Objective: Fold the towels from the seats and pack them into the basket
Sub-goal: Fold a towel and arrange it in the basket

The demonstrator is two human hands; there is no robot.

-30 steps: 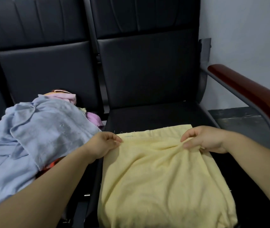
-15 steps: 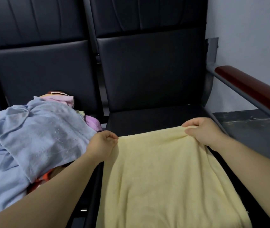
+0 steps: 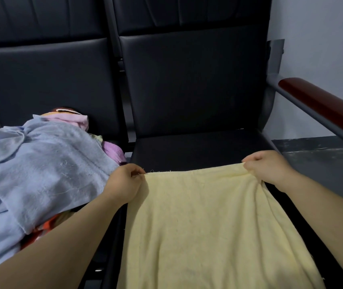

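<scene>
Blk seat, yellow towel lengthwise front-to-back

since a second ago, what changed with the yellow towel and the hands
The left hand and right hand, each pinching a far corner of the yellow towel, drew its bunched far edge taut and flat across the seat. The blue towel pile stayed put.

Yellow towel: pale terry, spread flat over the black right seat; far edge drawn straight, its corners pinched by the left hand and right hand; near end runs out of view.
Light blue towel: crumpled, draped over a heap on the left seat.
Pink towel: at the heap's far end.
Purple towel: showing at the heap's right edge.
Orange towel: under the blue's near edge.
</scene>
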